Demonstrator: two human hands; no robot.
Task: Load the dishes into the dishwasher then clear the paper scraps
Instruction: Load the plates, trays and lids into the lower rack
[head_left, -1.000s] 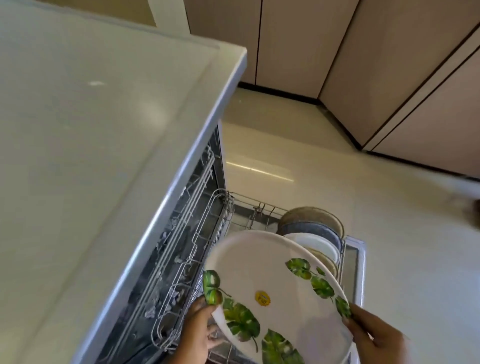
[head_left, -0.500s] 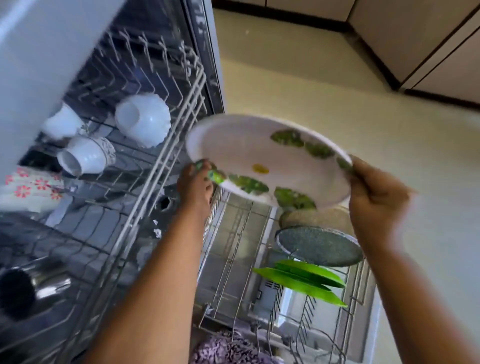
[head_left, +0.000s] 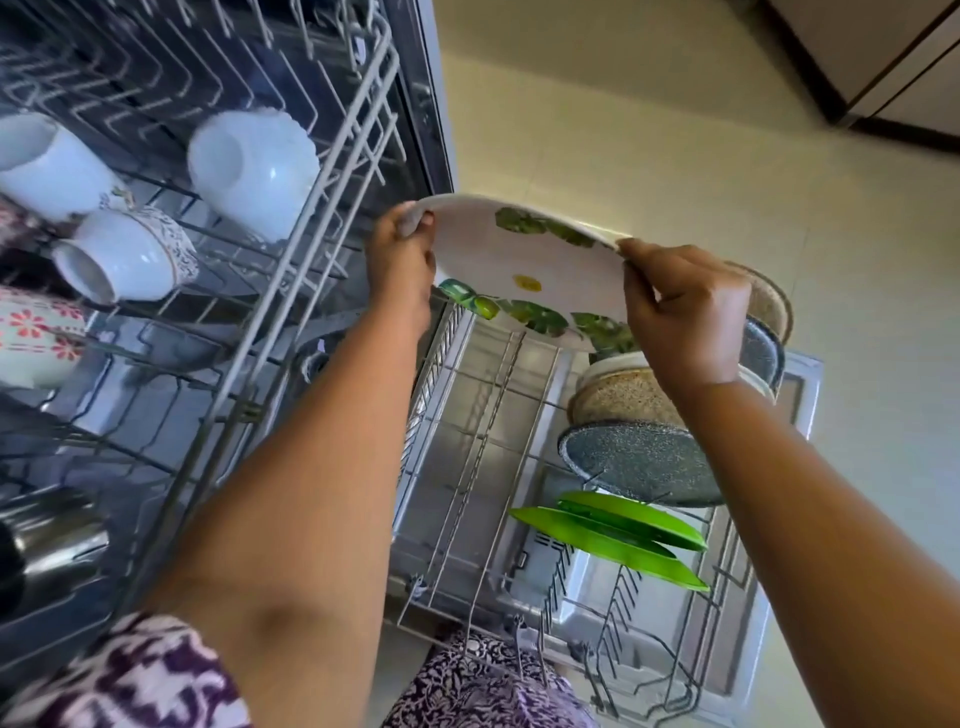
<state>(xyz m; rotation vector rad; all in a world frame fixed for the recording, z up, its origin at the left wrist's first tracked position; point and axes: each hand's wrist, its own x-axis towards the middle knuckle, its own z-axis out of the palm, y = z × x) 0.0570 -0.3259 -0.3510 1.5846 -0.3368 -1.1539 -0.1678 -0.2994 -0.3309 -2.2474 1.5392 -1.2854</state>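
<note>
Above the lower rack (head_left: 470, 457), left grip (head_left: 401, 260) and right grip (head_left: 685, 317) clasp one leaf-print plate (head_left: 524, 257), two green plates (head_left: 613, 540) below.

Left arm: a short sleeve of dark purple fabric with a blocky pale pink-white pattern (head_left: 130, 675) covers the upper arm and ends near the elbow. Below the hem the arm is bare down to the left hand (head_left: 402, 260).

Right arm: bare along its whole visible length, up to the right hand (head_left: 685, 312).

Body: a purple cloth garment with a fine white floral print (head_left: 483, 686) shows at the bottom edge of the head view. Its motif is smaller and denser than the sleeve's.
</note>
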